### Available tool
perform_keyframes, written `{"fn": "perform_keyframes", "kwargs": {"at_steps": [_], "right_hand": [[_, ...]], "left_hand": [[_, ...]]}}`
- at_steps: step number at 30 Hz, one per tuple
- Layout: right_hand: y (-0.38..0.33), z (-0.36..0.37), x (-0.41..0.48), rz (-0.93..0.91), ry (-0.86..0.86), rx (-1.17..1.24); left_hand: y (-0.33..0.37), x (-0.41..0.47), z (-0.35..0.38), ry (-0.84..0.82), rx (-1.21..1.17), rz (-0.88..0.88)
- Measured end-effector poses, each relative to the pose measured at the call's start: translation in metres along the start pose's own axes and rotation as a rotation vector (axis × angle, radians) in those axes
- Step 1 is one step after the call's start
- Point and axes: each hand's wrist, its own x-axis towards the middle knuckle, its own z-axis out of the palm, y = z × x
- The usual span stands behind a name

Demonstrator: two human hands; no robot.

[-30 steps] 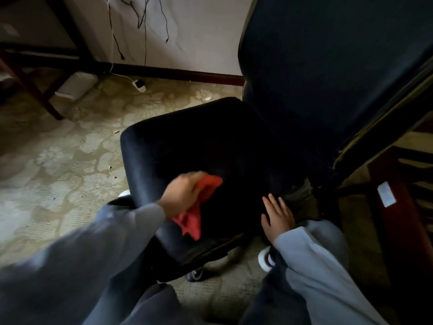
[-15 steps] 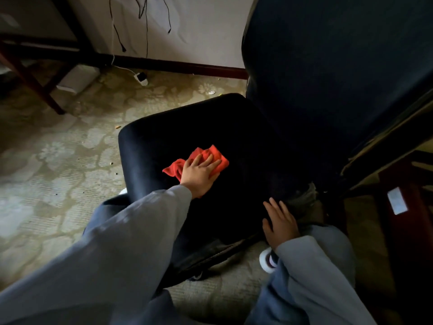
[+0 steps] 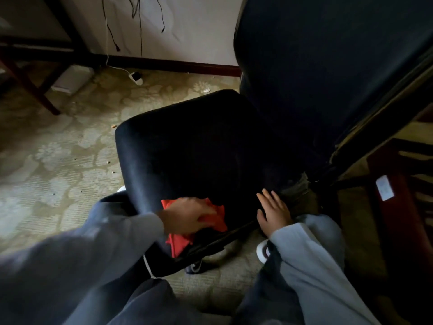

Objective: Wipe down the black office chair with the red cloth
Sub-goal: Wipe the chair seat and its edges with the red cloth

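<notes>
Left hand [image 3: 187, 215] is down at the near edge of the chair [image 3: 199, 148] seat, palm flat on the cloth [image 3: 219, 219] — fingers spread over it rather than curled, pressing it onto the upholstery. The hand is motion-blurred. Red shows on 3 sides of it: a corner poking out behind the knuckles, a flap to the right past the fingertips, and a fold hanging off the seat lip below the wrist, draped over the dark rim underneath.

Right hand [image 3: 273, 212] sits just beside, at the seat's near right corner, fingers straight and slightly splayed, flat on the surface and gripping nothing. A narrow strip of black seat separates the 2 hands; the cloth's right flap stops short of the right thumb.

Room to move: the whole middle and far part of the seat lies bare, running out to a rounded far-left corner. On the right the tall backrest [image 3: 328, 66] rises straight from the seat's edge, walling that side. To the left and beyond, patterned carpet [image 3: 51, 156] is open out to the wall [image 3: 187, 26], where cables hang and a small white plug [image 3: 136, 77] lies on the floor. A dark table leg [image 3: 30, 85] slants at far left, well clear of the chair. Grey sleeves fill the bottom of the view — knees close under the seat lip.
</notes>
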Motion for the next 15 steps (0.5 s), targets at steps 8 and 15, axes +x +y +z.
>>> {"fn": "perform_keyframes", "kwargs": {"at_steps": [8,15], "right_hand": [[0.011,0.0,0.006,-0.026,0.059,0.153],[0.01,-0.007,0.013,-0.04,0.1,0.113]], "left_hand": [[-0.013,0.104,-0.072,0.553,-0.346,-0.436],[-0.001,0.169,-0.032,0.304,0.119,-0.399]]}}
